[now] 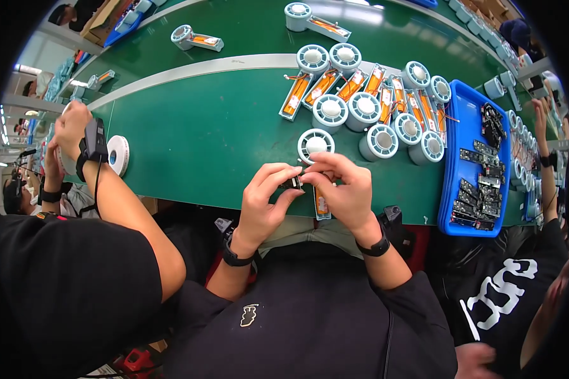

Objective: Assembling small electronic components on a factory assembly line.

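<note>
Close to the table's front edge, my left hand (pixel 264 201) pinches a small black circuit board (pixel 292 183) between thumb and fingers. My right hand (pixel 344 189) is closed beside it, thumb and fingertips meeting at the board's right end. Whatever those fingertips grip is too small to make out. Just beyond my hands stands a light blue round fan-like head (pixel 315 145) with a pale centre. Below my right fingers shows a narrow light blue handle (pixel 322 205) with an orange insert, partly hidden by the hand.
Several similar blue units (pixel 363 107) with orange inserts and loose wires crowd the table beyond. On the right, a blue tray (pixel 447 183) holds several black circuit boards (pixel 480 189). A white tape roll (pixel 118 156) sits left, near a co-worker's arm (pixel 129 215). Another co-worker sits right.
</note>
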`<state>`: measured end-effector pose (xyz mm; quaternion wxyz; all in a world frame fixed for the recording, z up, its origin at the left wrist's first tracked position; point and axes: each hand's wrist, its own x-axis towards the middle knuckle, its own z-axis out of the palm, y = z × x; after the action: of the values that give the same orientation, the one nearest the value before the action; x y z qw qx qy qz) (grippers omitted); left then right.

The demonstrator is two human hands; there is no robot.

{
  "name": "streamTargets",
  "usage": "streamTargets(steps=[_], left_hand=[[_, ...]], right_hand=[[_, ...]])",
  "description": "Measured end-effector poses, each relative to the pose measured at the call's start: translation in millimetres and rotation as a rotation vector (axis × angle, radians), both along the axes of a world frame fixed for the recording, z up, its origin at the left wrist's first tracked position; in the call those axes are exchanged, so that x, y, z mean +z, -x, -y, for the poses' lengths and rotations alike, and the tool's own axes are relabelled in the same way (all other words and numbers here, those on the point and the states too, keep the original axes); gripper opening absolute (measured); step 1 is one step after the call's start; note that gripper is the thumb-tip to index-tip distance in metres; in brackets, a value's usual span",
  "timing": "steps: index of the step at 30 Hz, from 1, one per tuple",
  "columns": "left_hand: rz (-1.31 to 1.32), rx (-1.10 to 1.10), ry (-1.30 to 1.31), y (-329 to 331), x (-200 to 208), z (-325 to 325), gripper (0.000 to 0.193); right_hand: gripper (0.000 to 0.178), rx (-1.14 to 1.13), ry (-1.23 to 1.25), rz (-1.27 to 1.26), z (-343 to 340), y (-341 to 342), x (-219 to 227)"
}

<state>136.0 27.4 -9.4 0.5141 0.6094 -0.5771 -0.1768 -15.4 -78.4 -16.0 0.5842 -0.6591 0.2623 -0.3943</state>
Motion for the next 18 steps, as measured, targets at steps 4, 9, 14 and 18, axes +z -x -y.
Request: streamTargets(steps=[4,9,14,18], left_hand=[[0.012,0.013,-0.019,-1.9,2.8,1.7,0.042],[0.007,0.001,-0.01,-3.8,3.3,0.9,0.042],[0.002,-0.006,0.033,-8.5,-0.9,5.3,0.042],[-0.006,-0.042,0.055,-10.5,-5.2,6.2,0.043]], right_hand=[[0.013,0.033,-0.296,0.195,1.0,-4.5,8.4],[0.009,0.143,-0.127,-0.116,5.2,10.8,7.0],[0.013,0.068,0.326,-0.095,10.9,1.1,1.9],[0.015,0.076,0.492,-0.145,13.4,2.2,5.9]])
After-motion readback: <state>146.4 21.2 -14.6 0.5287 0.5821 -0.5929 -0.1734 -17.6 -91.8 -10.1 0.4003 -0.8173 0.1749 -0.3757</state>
